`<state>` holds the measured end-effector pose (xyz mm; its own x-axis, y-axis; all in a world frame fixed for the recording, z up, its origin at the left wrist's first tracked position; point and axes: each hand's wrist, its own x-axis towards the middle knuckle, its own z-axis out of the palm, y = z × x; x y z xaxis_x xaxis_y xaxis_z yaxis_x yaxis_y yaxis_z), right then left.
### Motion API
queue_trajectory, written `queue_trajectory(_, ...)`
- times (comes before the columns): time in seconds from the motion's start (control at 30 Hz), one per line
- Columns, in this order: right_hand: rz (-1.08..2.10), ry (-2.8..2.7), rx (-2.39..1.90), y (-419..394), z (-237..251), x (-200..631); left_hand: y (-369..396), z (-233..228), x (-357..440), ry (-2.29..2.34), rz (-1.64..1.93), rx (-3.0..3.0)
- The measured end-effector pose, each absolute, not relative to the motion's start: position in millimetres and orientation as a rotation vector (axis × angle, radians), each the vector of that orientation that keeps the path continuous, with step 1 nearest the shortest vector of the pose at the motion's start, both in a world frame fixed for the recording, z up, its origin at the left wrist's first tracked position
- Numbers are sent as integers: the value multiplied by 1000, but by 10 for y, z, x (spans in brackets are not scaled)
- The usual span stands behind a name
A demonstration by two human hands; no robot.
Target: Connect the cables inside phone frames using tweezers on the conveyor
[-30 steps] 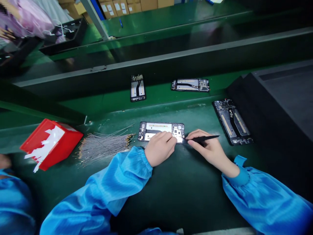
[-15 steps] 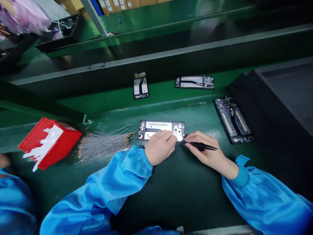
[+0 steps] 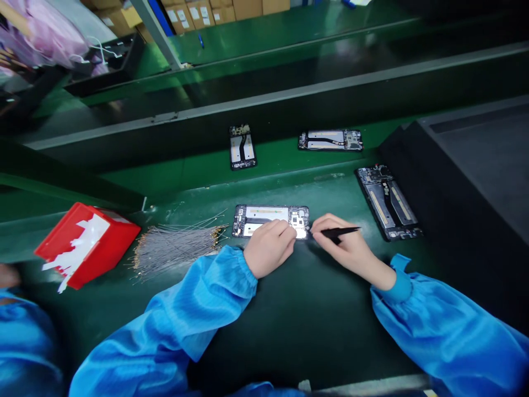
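An opened phone (image 3: 298,219) lies lengthwise on the green bench, its circuit board end to the right. My left hand (image 3: 269,248) is closed on its near edge, with curled fingers covering part of the phone; the fingertips are partly hidden. At the phone's right end, my right hand (image 3: 345,245) pinches black tweezers (image 3: 343,231), whose back ends point right. Their tips are by the phone's lower right corner, too small to make out. Left of the phone lies a bundle of thin grey cables (image 3: 176,248) with gold-coloured ends.
A red bin (image 3: 103,251) with torn white paper stands at the left. Two opened phones (image 3: 243,149) (image 3: 330,140) lie on the far ledge; another opened phone (image 3: 388,204) leans by a black tray (image 3: 446,182) at right. Someone's blue sleeve (image 3: 27,342) shows at the left edge.
My right hand has turned the tweezers a little, their back ends now higher and closer together in view. My left hand stays on the phone. The whole view has shifted slightly.
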<state>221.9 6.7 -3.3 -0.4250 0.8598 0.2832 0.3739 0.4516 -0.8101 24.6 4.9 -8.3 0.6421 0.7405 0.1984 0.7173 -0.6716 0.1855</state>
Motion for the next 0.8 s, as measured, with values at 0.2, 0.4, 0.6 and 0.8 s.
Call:
queue_trajectory(0.2,809,-2228,-1038,362,-6,2199,91,-80,264,1265,420,2756)
queue_trajectory(0.4,756,-2488,-1006,443,16,2130,144,-74,283,1279,438,2696)
queue_trajectory(0.6,752,-2480,-1017,437,20,2129,83,-53,211,1145,509,2617)
queue_trajectory(0.8,760,-2490,-1036,462,22,2123,-4,-80,155,1007,617,2614)
